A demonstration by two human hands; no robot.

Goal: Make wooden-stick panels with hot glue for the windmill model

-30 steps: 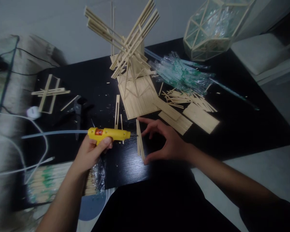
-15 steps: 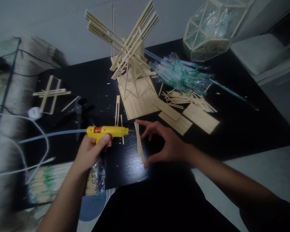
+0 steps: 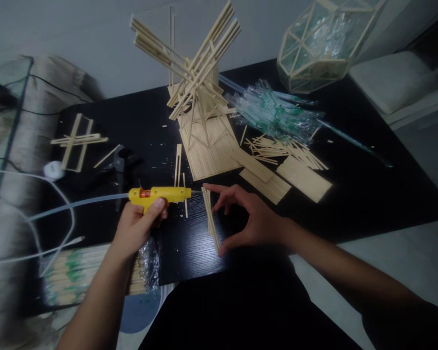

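My left hand (image 3: 142,218) is wrapped round the handle of a yellow hot glue gun (image 3: 171,194), with a clear glue stick (image 3: 91,199) trailing from its rear. The nozzle points right, close to the top end of some thin wooden sticks (image 3: 210,218). My right hand (image 3: 246,214) pinches these sticks lengthwise between thumb and fingers, the forefinger at the far end and the thumb at the near end. Whether the nozzle touches the wood I cannot tell. Behind them stands a windmill model (image 3: 200,82) made of sticks on a slatted base (image 3: 208,146).
Slatted wooden panels (image 3: 304,177), loose short sticks (image 3: 288,148) and plastic wrappers (image 3: 273,112) lie to the right. At left are a crossed stick frame (image 3: 80,141), dark pliers (image 3: 119,165) and a white cable (image 3: 71,214). A geometric glass case (image 3: 302,73) stands at the back right.
The glue gun has shifted slightly left in my left hand, so more of its nozzle shows. My right hand and the sticks have hardly moved.
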